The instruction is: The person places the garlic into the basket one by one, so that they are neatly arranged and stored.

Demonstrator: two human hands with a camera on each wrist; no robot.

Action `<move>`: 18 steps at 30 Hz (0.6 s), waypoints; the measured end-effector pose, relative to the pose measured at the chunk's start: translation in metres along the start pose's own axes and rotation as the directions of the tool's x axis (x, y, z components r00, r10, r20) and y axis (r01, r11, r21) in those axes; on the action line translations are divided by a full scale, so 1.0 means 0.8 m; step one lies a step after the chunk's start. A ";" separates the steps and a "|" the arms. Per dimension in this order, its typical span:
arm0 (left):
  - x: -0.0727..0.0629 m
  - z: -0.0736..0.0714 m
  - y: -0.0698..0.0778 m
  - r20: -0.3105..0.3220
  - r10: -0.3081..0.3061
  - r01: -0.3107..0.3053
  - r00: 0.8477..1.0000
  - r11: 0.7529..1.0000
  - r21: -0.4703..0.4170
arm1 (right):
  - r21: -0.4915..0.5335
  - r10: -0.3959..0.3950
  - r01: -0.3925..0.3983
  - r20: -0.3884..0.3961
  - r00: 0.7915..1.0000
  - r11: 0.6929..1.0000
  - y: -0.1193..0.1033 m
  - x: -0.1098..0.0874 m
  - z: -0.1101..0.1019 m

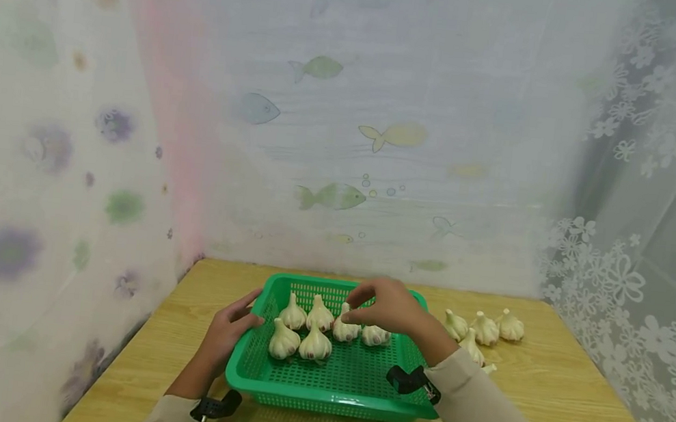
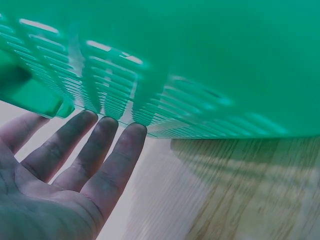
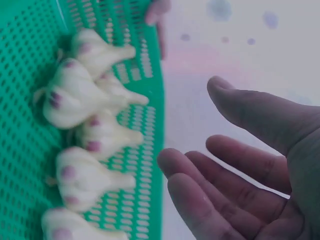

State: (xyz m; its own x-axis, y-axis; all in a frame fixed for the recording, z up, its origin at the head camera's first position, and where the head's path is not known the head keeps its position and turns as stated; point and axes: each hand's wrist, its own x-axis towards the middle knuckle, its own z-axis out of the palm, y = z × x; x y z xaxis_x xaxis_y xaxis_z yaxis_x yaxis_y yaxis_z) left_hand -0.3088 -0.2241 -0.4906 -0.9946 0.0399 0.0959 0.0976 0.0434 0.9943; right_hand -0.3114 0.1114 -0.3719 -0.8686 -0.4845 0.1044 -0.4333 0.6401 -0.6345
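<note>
A green plastic basket with slotted walls stands on the table, holding several whole garlic bulbs with their stems up, toward its left and back. At the basket's left rim, my left hand holds on, thumb over the edge and fingers along the outer wall. In the left wrist view its fingertips meet the slotted side. My right hand hovers over the back of the basket, thumb and fingers apart and nothing between them. Below it sit two bulbs, one partly covered by the hand in the head view.
More garlic bulbs lie on the wooden table to the right of the basket, some partly behind my right forearm. Patterned curtains enclose the table at the back and both sides.
</note>
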 end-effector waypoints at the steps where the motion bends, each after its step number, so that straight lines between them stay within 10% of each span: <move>1: 0.001 0.000 0.000 0.001 0.002 -0.002 1.000 1.000 0.000 | 0.007 -0.002 0.002 -0.020 1.000 1.000 0.002 -0.004 -0.005; 18: 0.002 -0.001 -0.003 0.013 0.010 -0.009 1.000 1.000 -0.021 | 0.055 0.045 -0.030 -0.289 0.956 0.998 0.080 -0.098 -0.054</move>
State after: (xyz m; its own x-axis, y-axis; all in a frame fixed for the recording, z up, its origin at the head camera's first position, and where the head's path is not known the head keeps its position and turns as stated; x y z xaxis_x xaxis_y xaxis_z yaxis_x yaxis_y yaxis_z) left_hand -0.3109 -0.2249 -0.4925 -0.9930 0.0536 0.1049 0.1062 0.0219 0.9941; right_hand -0.2819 0.2162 -0.3874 -0.9196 -0.2623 0.2925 -0.3929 0.6208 -0.6784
